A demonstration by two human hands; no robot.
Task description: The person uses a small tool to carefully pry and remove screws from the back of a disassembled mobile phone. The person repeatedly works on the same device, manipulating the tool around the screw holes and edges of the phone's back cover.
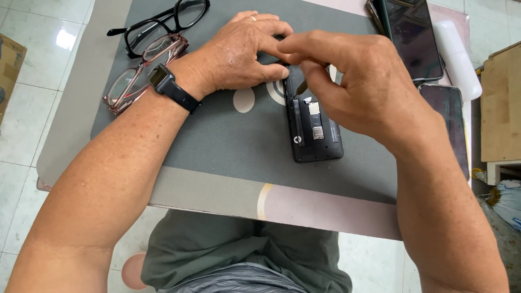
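Observation:
A black phone (313,135) lies on the grey mat (228,141) with its back cover off, showing card slots. My left hand (239,54), with a ring and a dark wristwatch (171,87), presses down on the phone's top left corner. My right hand (353,81) hovers over the phone's upper part, fingers pinched around a small dark tool or part that points into the open back. What the fingertips touch is hidden.
Two pairs of glasses lie at the mat's left: black-framed glasses (163,24) and pink-framed glasses (142,70). Two dark phones, a far phone (412,38) and a right-edge phone (450,125), rest nearby, beside a white cylinder (458,57). A wooden piece (502,108) stands farther right.

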